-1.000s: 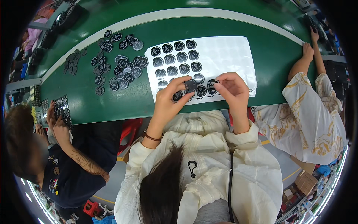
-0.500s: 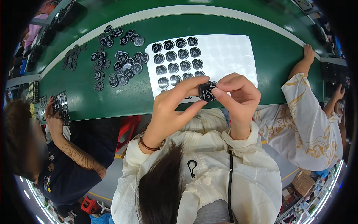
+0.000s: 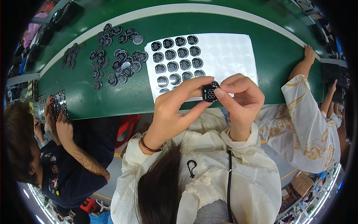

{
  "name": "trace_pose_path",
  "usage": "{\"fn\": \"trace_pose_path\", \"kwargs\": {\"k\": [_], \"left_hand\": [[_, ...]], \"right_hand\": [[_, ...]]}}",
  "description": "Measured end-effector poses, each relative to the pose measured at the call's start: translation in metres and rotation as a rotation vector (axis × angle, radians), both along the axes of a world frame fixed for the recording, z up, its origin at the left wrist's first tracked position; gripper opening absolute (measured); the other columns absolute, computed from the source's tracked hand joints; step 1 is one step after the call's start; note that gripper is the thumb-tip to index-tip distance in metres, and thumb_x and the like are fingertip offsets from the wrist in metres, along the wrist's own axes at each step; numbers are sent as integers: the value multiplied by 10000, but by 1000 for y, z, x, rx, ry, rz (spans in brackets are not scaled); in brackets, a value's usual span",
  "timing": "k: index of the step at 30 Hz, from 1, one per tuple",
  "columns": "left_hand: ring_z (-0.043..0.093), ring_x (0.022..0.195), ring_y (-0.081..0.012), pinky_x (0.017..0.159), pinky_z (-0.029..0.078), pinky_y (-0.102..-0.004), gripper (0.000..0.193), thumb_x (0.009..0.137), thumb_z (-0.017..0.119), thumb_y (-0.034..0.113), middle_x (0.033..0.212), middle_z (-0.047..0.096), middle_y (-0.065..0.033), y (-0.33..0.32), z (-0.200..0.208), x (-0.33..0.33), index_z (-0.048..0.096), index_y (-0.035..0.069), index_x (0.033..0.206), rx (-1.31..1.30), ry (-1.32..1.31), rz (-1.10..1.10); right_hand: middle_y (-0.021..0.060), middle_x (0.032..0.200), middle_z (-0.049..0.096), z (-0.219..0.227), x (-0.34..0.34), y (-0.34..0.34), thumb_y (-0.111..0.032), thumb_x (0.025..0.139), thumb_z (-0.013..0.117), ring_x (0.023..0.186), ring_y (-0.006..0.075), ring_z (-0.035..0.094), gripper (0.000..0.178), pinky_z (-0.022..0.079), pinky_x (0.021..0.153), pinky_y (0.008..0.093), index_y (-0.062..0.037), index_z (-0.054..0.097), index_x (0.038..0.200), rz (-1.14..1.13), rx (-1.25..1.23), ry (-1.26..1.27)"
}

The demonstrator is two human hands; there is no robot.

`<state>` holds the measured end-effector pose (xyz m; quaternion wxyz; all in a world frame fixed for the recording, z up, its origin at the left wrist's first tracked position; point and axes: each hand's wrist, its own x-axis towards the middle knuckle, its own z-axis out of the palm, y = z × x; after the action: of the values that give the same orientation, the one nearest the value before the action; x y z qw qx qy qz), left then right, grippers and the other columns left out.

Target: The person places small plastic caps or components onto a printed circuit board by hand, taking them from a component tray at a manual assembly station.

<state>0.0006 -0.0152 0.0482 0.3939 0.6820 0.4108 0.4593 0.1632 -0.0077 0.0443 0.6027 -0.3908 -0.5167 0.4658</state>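
Note:
Between my two hands, just above the near edge of the white sheet, is a small round black display panel (image 3: 210, 92) with pale digit marks on its face. My left hand (image 3: 174, 103) pinches its left side between thumb and forefinger. From the right, the thumb and fingers of my right hand (image 3: 241, 98) close on its other edge. Behind them the white sheet (image 3: 231, 52) lies on the green table, with rows of similar black panels (image 3: 170, 55) on its left half. My hands cover part of the nearest rows.
Loose piles of round black panels (image 3: 123, 65) lie left of the sheet, with a darker heap (image 3: 71, 56) farther left. At left a co-worker's hands (image 3: 61, 127) hold a dark panel sheet (image 3: 59, 102). Another person's arm (image 3: 304, 63) rests on the table's right side.
My hands have shifted slightly right with the panel, which faces up more squarely. The left co-worker's second hand has come to the dark panel sheet.

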Motion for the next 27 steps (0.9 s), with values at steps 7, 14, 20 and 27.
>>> {"fn": "trace_pose_path", "kwargs": {"k": [7,14,20,27], "left_hand": [[672,896,-184,750,516,-257,440,734,681,-47,1092,645,-104,-2,-2,2,560,0,1155,-1,-9,8],[672,892,-194,749,524,-260,426,735,680,-49,1107,636,-112,-4,1,3,559,-11,1142,-24,-24,20],[673,891,-202,723,538,-266,388,742,674,-51,1095,635,-127,-3,2,5,560,-31,1112,17,-6,44],[674,862,-183,773,495,-244,436,689,731,-60,977,675,-139,-2,-2,5,565,-37,1091,117,42,68]], "right_hand": [[102,767,645,-1,0,0,121,663,709,714,155,614,166,470,650,246,13,632,763,-16,10,-24],[104,765,641,2,1,-1,113,659,713,697,149,610,162,467,623,241,15,632,761,-39,77,-135],[110,758,636,3,0,-1,107,655,714,675,149,605,160,463,593,232,16,633,759,-85,161,-250],[96,776,604,0,-3,-4,82,639,739,665,147,581,156,453,583,224,10,635,730,-151,187,-325]]}}
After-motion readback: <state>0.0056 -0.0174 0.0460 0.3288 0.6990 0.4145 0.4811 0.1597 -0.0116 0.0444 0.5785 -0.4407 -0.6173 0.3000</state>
